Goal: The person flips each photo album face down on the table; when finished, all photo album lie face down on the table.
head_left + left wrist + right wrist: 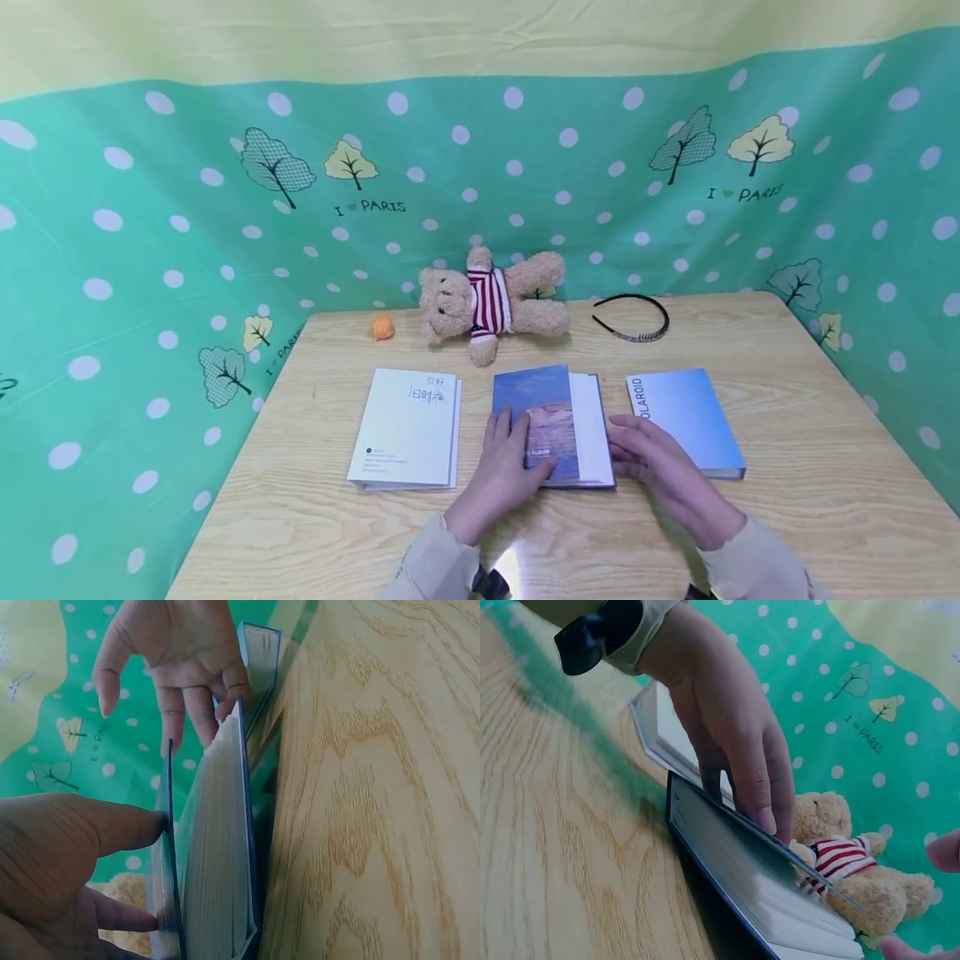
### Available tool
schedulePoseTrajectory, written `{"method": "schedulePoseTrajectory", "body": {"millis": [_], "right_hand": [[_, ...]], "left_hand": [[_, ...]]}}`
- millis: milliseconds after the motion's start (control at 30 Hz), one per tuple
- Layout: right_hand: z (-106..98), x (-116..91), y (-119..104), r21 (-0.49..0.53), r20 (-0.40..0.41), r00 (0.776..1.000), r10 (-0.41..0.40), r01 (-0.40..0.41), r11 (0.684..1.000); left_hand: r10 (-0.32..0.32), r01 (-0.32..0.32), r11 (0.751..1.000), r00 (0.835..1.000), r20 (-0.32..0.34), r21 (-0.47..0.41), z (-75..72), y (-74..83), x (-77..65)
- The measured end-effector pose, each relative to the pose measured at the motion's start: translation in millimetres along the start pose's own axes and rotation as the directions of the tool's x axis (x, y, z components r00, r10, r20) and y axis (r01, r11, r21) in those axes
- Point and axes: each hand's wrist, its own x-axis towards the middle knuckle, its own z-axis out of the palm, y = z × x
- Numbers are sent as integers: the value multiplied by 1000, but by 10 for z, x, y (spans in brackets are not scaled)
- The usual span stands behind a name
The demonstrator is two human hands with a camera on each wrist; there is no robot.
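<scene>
A blue photo album (534,392) with a seascape-like cover picture lies in the middle of the table. Its front cover (175,862) stands partly lifted from the white pages (592,429). My left hand (504,467) lies over this cover, fingers extended and the thumb near its lower part. Seen from the left wrist, the thumb touches the cover's edge. At the album's right side is my right hand (667,479), its fingers loosely bent and the tips right by the page edges. In the right wrist view the left hand (739,735) reaches down onto the cover.
A white album (408,425) lies to the left, and a blue-and-white Polaroid album (693,417) to the right, close behind the right hand. Along the back are an orange fuzzy ball (382,327), a teddy bear (491,304) in a striped shirt and a black headband (666,321).
</scene>
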Motion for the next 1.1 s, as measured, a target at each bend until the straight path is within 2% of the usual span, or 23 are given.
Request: {"method": "schedulePoseTrajectory", "body": {"millis": [367,633,833,967,1100], "right_hand": [[10,-31,-55,-93,-12,999,-36,35,995],[18,-64,-63,-109,22,998,-56,58,992],[25,-91,-89,-110,15,997,-72,73,991],[25,-104,-102,-116,10,997,-74,74,990],[28,-110,-115,-113,19,996,-82,83,990]], "left_hand": [[-43,43,999,999,1,-4,-11,114,15],[-26,25,999,999,18,44,67,191,45],[-10,7,996,1000,28,83,106,245,46],[8,-11,996,1000,25,91,111,302,52],[-4,1,996,1000,31,90,112,341,61]]}}
